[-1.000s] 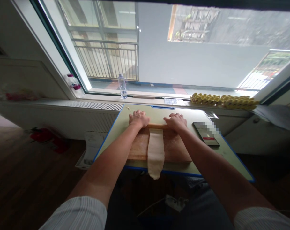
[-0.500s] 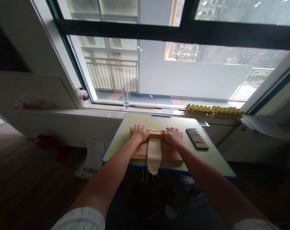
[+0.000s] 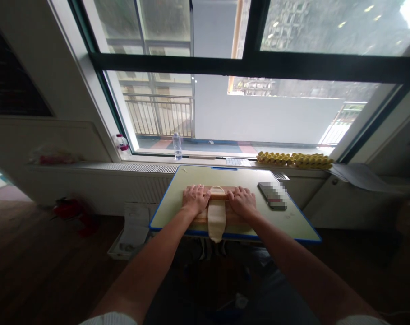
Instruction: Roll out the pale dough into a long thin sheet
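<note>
A long, flat strip of pale dough (image 3: 217,221) lies lengthwise on a wooden board (image 3: 237,217). Its near end hangs over the front edges of the board and table, and its rounded far end shows beyond a wooden rolling pin (image 3: 218,197). The pin lies crosswise on the dough. My left hand (image 3: 195,198) is closed over the pin's left end, my right hand (image 3: 241,200) over its right end. Both hands cover the pin's ends, so only its middle is visible.
The board rests on a small blue-edged table (image 3: 167,210), with a phone-like dark slab (image 3: 272,196), partly blurred, at right. On the windowsill stand a clear bottle (image 3: 177,146) and yellow egg cartons (image 3: 292,160). A white box (image 3: 123,248) sits on the floor at left.
Both hands have drawn the rolling pin a little toward me over the dough. More of the dough's far end shows behind it. The camera view has tilted up slightly.
</note>
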The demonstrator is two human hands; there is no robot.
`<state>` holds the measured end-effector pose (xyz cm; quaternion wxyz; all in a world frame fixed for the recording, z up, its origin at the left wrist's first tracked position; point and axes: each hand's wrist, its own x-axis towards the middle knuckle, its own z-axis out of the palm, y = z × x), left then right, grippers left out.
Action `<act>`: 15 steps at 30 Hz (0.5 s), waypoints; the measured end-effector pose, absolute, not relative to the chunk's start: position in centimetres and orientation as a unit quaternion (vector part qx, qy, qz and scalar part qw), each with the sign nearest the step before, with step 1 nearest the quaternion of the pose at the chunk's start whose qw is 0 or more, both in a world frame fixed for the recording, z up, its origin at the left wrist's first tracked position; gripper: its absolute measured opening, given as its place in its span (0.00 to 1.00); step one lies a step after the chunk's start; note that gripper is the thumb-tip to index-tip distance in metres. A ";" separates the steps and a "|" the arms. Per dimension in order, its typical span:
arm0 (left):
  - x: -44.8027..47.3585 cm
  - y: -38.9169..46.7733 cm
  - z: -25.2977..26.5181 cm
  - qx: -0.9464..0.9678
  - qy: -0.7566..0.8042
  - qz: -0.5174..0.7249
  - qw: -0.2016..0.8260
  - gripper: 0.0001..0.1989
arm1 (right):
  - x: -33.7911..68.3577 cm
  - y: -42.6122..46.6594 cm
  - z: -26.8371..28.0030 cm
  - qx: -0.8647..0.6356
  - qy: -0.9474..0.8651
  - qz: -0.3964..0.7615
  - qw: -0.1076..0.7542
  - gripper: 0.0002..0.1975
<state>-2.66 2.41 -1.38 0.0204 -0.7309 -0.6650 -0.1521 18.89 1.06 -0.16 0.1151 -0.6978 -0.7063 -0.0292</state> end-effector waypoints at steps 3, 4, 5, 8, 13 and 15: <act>-2.6 2.3 -1.3 -0.730 -0.666 -0.149 0.022 0.31 | 18.8 1.0 -0.3 -0.701 -0.702 -0.025 0.127 0.27; -2.6 2.5 -1.2 -0.730 -0.667 -0.147 0.019 0.31 | 18.8 1.1 -0.3 -0.701 -0.702 -0.025 0.126 0.27; -2.6 2.6 -1.2 -0.730 -0.668 -0.144 0.017 0.31 | 18.8 1.2 -0.3 -0.701 -0.702 -0.026 0.125 0.27; -2.6 3.3 -1.2 -0.729 -0.669 -0.143 0.016 0.30 | 18.9 1.8 -0.3 -0.701 -0.704 -0.035 0.113 0.26; -2.6 4.6 -1.3 -0.725 -0.676 -0.129 0.022 0.28 | 18.9 2.8 0.1 -0.687 -0.721 -0.051 0.074 0.24; -2.6 5.1 -1.2 -0.725 -0.677 -0.124 0.024 0.28 | 18.9 3.2 0.4 -0.685 -0.724 -0.053 0.058 0.25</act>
